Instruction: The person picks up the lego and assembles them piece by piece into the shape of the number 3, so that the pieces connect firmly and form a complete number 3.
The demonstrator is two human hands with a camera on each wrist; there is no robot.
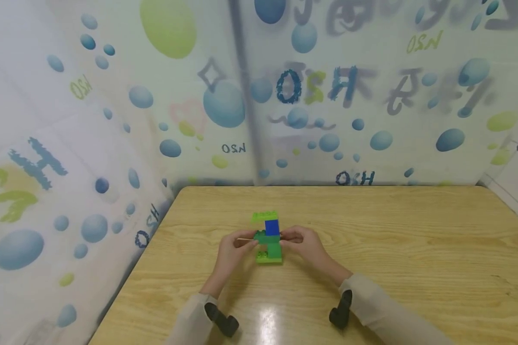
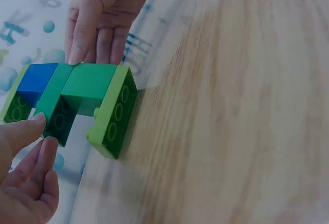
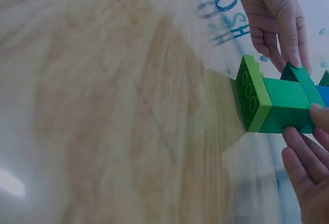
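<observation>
Both hands hold one stack of toy building bricks (image 1: 274, 250) above the wooden table. From bottom to top it has a lime-green plate (image 2: 115, 116), a green brick (image 3: 288, 100), a longer dark green brick (image 1: 261, 236), a blue brick (image 1: 272, 227) and another lime-green plate (image 1: 265, 216). My left hand (image 1: 231, 251) pinches the overhanging end of the dark green brick between thumb and fingers. On the opposite side, my right hand (image 1: 306, 244) grips the stack near that same brick. Open round tubes show under the bottom plate in both wrist views.
The wooden table (image 1: 393, 239) spreads out on both sides of the hands. Behind it and to the left hang pale curtains (image 1: 276, 139) printed with blue and green bubbles and letters. Black straps with mounts (image 1: 222, 320) sit on both sleeves.
</observation>
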